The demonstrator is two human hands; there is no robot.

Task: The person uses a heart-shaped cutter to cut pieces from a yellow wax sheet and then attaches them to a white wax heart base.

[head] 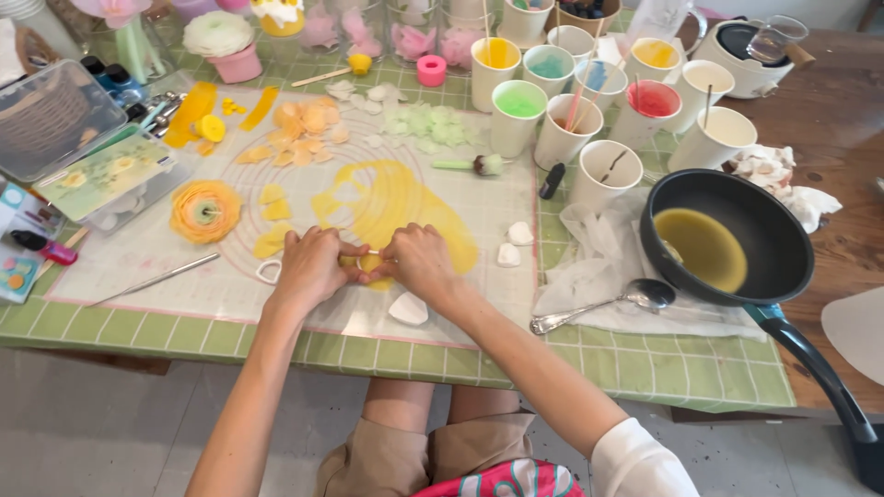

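Where the work mat [184,276] meets the far edge of the green checked table cover [645,368], white paper cups [603,173] stand clustered: one holds green wax [519,103], one red [653,99], others yellow, teal and cream, several with sticks in them. Black frying pan [737,230], right of mat, contains a pool of yellow-olive liquid [704,247]; its handle points toward the person. Clear lidded box [51,115] at far left, contents unclear.

Left hand [308,267] and right hand [419,262]: both curled, fingertips meeting, pinching a small yellow wax piece [368,267] on the mat at the near edge of a thin yellow wax sheet [396,207]. Whether a cutter lies between the fingers cannot be told.

Surroundings: orange-yellow wax flower [204,210] left of hands; loose yellow and pale green petals [433,124] farther back; white heart-shaped pieces [408,308] just beside right wrist; metal spoon [599,308] on crumpled clear film; thin metal tool [157,279] at left.
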